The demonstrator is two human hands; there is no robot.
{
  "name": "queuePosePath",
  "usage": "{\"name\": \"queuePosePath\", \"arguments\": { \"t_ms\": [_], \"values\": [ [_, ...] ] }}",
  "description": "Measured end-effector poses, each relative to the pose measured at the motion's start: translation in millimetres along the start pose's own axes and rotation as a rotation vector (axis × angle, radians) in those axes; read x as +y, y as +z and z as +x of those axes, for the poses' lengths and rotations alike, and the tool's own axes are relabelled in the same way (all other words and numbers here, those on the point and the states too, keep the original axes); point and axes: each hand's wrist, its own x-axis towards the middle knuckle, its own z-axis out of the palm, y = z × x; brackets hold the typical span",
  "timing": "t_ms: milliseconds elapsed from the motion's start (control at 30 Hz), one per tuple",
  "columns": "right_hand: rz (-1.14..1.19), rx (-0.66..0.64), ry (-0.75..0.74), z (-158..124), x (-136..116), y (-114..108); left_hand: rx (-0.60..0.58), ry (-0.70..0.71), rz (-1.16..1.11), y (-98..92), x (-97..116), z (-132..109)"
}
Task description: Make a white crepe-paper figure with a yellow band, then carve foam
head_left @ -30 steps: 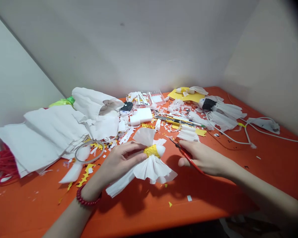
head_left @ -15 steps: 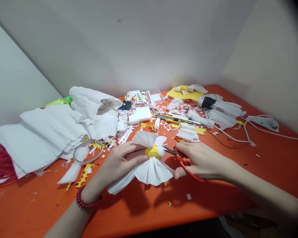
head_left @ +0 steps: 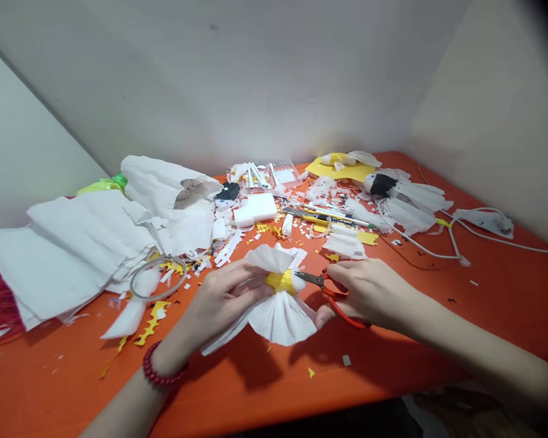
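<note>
My left hand [head_left: 231,299] is closed around the body of a white paper figure [head_left: 282,325] with pleated, fanned-out wings above and below. A yellow band [head_left: 279,282] wraps its middle, and a rounded white end [head_left: 298,280] points to the right. In my right hand [head_left: 363,289] is a pair of scissors [head_left: 331,286] with red handles, its fingers around the loops. The dark blades reach over the white end beside the yellow band; whether they touch it I cannot tell. A red bead bracelet [head_left: 158,368] circles my left wrist.
White paper sheets [head_left: 91,243] and a roll of clear tape [head_left: 137,291] lie to the left. Behind are a white foam block [head_left: 256,210], a yellow utility knife [head_left: 310,219] and a clear box [head_left: 285,175] with pens. At right are another paper figure [head_left: 406,204] and a white cable [head_left: 429,252].
The scissors have moved slightly left, so their blade tips now overlap the white end close to the yellow band. My left hand keeps holding the paper figure.
</note>
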Motion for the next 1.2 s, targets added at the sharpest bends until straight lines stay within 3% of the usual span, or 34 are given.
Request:
{"name": "queuePosePath", "arguments": {
  "t_ms": [333, 600, 733, 933, 1200],
  "values": [
    [-0.067, 0.001, -0.027, -3.9, -2.0, -4.8, -0.043, 0.027, -0.046, 1.7, 1.2, 1.3],
    [-0.071, 0.182, -0.027, -0.6, 1.1, 6.0, -0.043, 0.004, -0.069, 1.8, -0.9, 1.0],
    [0.057, 0.123, -0.025, -0.1, 7.7, 1.4, -0.038, -0.066, -0.095, 0.1, -2.0, 2.3],
    [0.066, 0.005, 0.013, -0.4, 4.9, -5.4, -0.108, -0.187, -0.200, 0.6, -3.2, 3.0],
    [-0.019, -0.040, 0.023, 1.9, -3.3, -6.6, -0.080, -0.177, -0.205, 2.5, -1.8, 2.0]
  ]
}}
